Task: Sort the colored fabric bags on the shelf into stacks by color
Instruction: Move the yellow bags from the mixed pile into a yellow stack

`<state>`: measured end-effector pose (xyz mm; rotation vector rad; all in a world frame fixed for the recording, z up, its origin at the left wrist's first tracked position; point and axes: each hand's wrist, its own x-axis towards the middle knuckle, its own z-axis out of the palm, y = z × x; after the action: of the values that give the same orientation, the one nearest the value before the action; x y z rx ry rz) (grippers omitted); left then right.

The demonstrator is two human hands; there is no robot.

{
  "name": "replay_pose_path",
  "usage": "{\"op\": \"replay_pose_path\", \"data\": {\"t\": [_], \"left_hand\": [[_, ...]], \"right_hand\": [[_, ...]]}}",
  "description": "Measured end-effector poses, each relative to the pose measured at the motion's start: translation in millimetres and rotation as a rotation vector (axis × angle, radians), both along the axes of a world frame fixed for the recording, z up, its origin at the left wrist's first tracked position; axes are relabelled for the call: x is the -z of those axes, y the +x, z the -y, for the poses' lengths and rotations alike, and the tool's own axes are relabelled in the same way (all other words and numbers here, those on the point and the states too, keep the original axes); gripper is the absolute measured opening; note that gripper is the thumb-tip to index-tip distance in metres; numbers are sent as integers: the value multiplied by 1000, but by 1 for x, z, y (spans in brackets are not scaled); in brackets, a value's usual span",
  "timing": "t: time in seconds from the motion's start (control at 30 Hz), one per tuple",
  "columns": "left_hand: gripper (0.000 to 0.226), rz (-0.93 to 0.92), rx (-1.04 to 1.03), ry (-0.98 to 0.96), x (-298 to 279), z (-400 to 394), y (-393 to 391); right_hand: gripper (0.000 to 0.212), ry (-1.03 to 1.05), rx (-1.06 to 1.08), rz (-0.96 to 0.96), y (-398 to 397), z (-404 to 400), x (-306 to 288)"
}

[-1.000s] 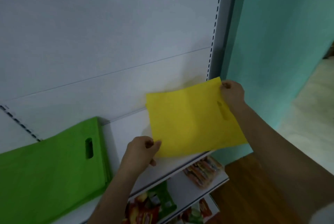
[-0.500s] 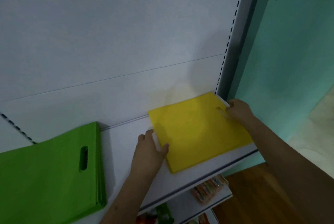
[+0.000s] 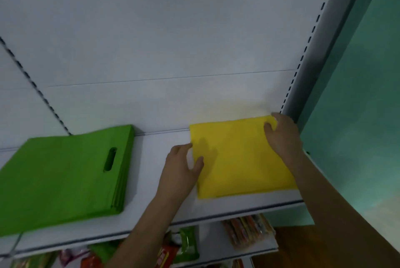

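Head view: right hand [image 3: 282, 135] over yellow bag [image 3: 238, 157] handle end, cut-out hidden.

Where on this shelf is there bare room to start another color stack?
The widest bare strip of the shelf lies between the green bags and the yellow bag, though the left hand sits in it. The right end is crowded: the yellow bag and the right hand fill it to the upright post.

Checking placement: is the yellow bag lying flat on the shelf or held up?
Flat: the yellow bag lies spread on the shelf, both hands at its edges.
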<state>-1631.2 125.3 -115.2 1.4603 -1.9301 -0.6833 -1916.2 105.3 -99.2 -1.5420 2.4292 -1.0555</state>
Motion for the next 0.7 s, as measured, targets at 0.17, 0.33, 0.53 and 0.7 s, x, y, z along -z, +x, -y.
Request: {"op": "replay_pose_path", "data": {"t": [0.17,0.33,0.53,0.7], "left_hand": [[58,40,-183,-146,-3,-36,26],[56,73,-352,-193,-15,-69,85],[61,103,-500,-232,-32,-116,183],[67,97,-608,-254,-34,-156,293]], "right_hand": [[47,-216,-305,15,94,8,-27],[48,-288,-585,71,208,0,-61],[58,-275,-825,91,341,-13,-104],[60,-284,-969,89,477,-41,-125]]}}
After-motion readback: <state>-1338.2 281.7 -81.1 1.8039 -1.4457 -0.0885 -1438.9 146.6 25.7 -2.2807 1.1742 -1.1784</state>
